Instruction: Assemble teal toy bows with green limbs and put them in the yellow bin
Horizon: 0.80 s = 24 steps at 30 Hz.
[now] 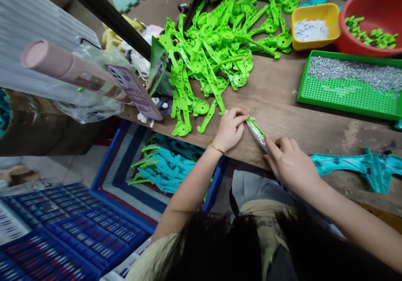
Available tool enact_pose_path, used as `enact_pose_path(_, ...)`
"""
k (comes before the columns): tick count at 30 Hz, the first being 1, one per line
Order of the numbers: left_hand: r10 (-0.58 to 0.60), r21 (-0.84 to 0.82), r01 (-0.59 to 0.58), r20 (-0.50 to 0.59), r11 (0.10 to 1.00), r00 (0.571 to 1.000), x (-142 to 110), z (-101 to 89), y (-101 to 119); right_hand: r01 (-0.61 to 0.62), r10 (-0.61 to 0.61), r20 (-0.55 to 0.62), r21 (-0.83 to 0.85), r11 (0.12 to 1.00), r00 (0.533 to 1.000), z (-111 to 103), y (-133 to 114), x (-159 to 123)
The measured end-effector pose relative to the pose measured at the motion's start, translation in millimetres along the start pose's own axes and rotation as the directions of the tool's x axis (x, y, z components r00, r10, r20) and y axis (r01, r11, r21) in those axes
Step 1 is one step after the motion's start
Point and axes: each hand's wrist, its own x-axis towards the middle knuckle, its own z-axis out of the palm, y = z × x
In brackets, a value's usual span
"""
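Observation:
Between my hands, a slim bright green plastic part with a silvery, shiny strip along it lies slanted over the wooden table. The fingers of my left hand close on its far green end. At the near end, the thumb and forefinger of my right hand pinch it; the other fingers are curled. Just beyond my left hand begins a loose heap of green plastic arm-shaped parts. To the right of my right hand lies a turquoise plastic part with thin wires.
A green perforated tray holds many small silvery metal pieces. Behind it stand a yellow box with small white pieces and a red basin. At left are a phone and pink bottle. Below sits a blue crate.

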Motion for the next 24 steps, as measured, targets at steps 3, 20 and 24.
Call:
enact_pose_path(3, -0.016, 0.001, 0.016, 0.026, 1.000, 1.000, 0, -2.2, 0, -0.014, 0.015, 0.024, -0.017, 1.000, 1.000, 2, -7, 2)
enact_pose_path(20, -0.093, 0.029, 0.092, 0.018, 0.995, 0.996, 2, -0.3, 10, -0.157, 0.161, -0.026, 0.104, 0.982, 0.987, 1, 35, -44)
enact_pose_path(24, -0.118, 0.029, 0.117, 0.031, 0.993, 0.993, 2, -1.8, 16, -0.139, 0.142, -0.013, 0.153, 0.978, 0.990, 12, 42, -51)
